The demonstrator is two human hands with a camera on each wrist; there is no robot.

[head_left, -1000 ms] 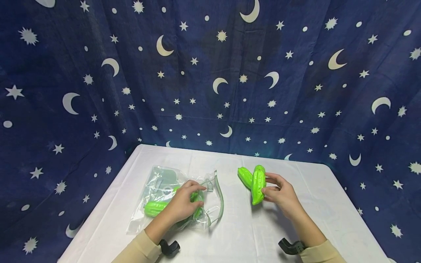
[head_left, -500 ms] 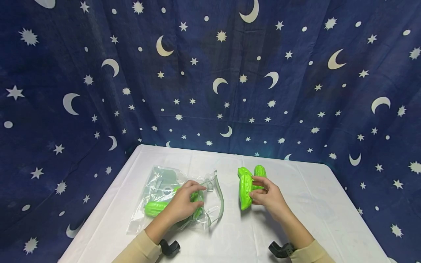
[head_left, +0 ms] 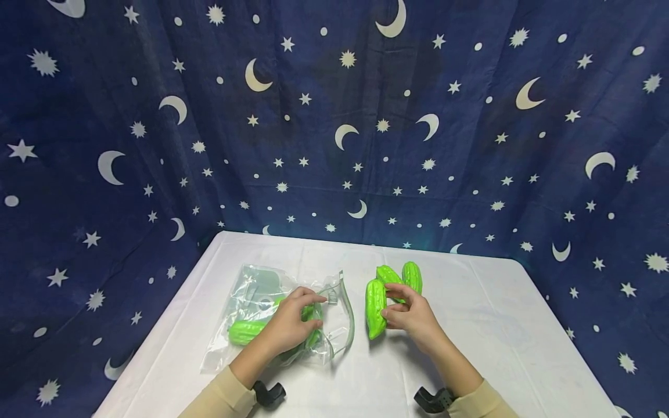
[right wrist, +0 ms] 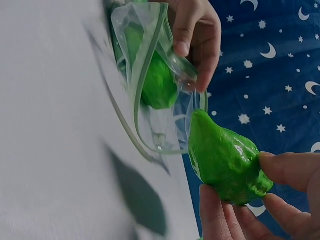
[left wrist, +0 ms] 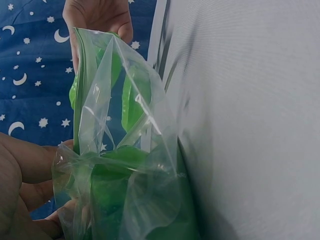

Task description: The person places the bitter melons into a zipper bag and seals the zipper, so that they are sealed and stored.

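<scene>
A clear zip bag (head_left: 219,348) lies on the left of the table with bumpy green vegetables (head_left: 245,332) inside. My left hand (head_left: 292,325) pinches the upper film of the bag near its mouth, which gapes to the right. In the right wrist view, a green vegetable (right wrist: 159,82) shows within the mouth. My right hand (head_left: 415,319) grips another green vegetable (head_left: 376,309) between thumb and fingers, raised off the table, right of the bag's mouth. Behind that hand two more vegetables lie on the table, one upright-looking (head_left: 412,276) and one slanted (head_left: 388,274), partly covered by the fingers.
A white cloth (head_left: 496,325) covers the table. A dark blue curtain (head_left: 313,133) with moons and stars stands behind and at both sides. Each wrist wears a black strap with a camera mount, the right one (head_left: 434,400) near the front.
My right hand has carried its green vegetable leftward, away from the two lying behind and nearer the bag's mouth. My left hand has stayed on the bag.
</scene>
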